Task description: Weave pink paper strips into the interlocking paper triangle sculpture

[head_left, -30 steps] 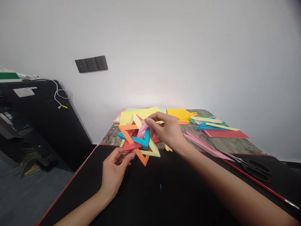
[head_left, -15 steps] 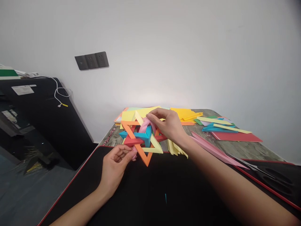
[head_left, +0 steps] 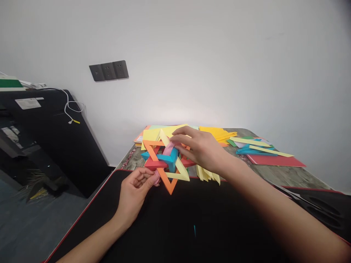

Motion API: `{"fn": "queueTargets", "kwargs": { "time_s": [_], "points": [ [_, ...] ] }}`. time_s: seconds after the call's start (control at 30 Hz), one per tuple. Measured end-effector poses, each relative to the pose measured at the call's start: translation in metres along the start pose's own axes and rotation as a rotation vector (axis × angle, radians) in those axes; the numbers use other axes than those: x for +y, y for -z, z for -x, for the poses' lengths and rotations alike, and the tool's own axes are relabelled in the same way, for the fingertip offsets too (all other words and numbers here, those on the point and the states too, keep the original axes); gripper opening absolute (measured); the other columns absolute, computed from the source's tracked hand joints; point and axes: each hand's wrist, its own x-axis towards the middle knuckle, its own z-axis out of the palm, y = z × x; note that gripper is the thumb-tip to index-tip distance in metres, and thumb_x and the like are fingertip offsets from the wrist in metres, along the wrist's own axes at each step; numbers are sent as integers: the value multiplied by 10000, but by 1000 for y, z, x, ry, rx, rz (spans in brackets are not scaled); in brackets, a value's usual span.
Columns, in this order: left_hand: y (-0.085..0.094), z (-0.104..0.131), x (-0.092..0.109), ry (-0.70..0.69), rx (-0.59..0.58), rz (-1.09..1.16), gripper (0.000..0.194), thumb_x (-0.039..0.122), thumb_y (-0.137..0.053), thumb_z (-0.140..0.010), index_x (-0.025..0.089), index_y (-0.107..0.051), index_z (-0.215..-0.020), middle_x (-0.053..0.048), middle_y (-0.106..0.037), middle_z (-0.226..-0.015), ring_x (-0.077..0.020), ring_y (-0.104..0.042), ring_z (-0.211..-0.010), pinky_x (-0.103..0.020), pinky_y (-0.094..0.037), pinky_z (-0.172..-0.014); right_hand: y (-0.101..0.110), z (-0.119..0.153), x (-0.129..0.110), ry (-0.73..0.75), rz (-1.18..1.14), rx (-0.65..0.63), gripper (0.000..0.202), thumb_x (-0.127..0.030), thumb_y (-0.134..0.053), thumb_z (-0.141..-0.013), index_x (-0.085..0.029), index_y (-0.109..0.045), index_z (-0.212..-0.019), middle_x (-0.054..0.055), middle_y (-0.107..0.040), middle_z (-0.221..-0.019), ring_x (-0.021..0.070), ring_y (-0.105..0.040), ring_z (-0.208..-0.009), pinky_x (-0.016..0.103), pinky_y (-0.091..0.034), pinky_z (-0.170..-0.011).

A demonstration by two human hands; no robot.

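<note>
The interlaced paper star (head_left: 163, 158) is held above the black mat's (head_left: 161, 223) far edge, lower pink strip (head_left: 157, 178) pinched in left hand's (head_left: 134, 188) grip, right hand's (head_left: 201, 146) grip at upper pink strip (head_left: 168, 148), closure indeterminable.

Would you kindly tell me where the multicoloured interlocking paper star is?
In the head view, the star is just left of centre, between the left hand and the right hand.
</note>
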Motion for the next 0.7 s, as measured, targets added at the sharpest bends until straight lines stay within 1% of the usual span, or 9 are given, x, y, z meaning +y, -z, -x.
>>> {"fn": "queueTargets", "kwargs": {
  "time_s": [0.1,0.17,0.2,0.3,0.4,0.47,0.53,0.63,0.7],
  "points": [
    [2,-1,-1,5,-20,-3,177,285,-760,-728,166,-633,-760,11,-689,-682,-110,-640,-638,-205,-524,-666,9,-3,-4,184,353,-117,257,-32,-490,-819,-132,-629,-1010,123,-649,-1119,167,-594,-719,258,-248,-427],
    [2,-1,0,4,-30,-6,177,282,-763,-724,166,-634,-756,13,-683,-685,-108,-635,-638,-204,-521,-665,14,-8,-7,291,470,-179,260,19,-467,-800,-120,-634,-944,111,-670,-1016,178,-589,-724,267,-200,-414],
    [2,-1,1,6,-33,-10,178,282,-764,-721,165,-636,-754,12,-680,-690,-109,-632,-638,-206,-521,-663,15,-11,-8,335,514,-192,264,41,-448,-799,-120,-635,-895,96,-674,-934,173,-579,-689,270,-189,-410],
    [2,-1,3,4,-38,-23,185,298,-762,-719,160,-645,-757,9,-668,-694,-114,-623,-634,-219,-521,-657,17,-17,-10,460,609,-165,290,68,-410,-808,-136,-607,-746,33,-595,-675,134,-484,-523,278,-167,-394],
    [2,-1,4,2,-41,-24,188,306,-759,-716,157,-650,-755,7,-660,-685,-119,-615,-624,-235,-523,-652,17,-20,-8,582,632,-121,334,33,-384,-855,-160,-578,-664,5,-503,-572,111,-378,-443,291,-163,-377],
    [3,-1,4,1,-40,-19,187,303,-762,-711,159,-646,-745,8,-657,-679,-119,-611,-620,-235,-520,-645,17,-20,-7,627,622,-142,379,33,-346,-869,-172,-578,-651,8,-499,-569,110,-354,-440,297,-176,-366],
    [3,-1,4,-1,-38,-14,188,302,-763,-707,160,-643,-739,9,-654,-674,-118,-607,-619,-233,-515,-643,17,-19,-5,625,597,-189,420,48,-303,-867,-181,-594,-669,19,-532,-597,117,-363,-452,303,-201,-359],
    [3,0,5,0,-37,-11,194,303,-767,-700,161,-644,-745,4,-657,-684,-124,-609,-638,-237,-509,-653,16,-15,-1,596,580,-219,453,30,-260,-892,-179,-641,-765,50,-619,-706,135,-445,-506,308,-271,-368],
    [3,0,5,9,-37,-11,196,303,-768,-699,161,-642,-750,2,-662,-695,-127,-613,-661,-236,-505,-671,14,-11,2,613,605,-180,442,15,-259,-906,-152,-666,-867,79,-671,-816,152,-526,-572,306,-330,-385]
  ]
}}
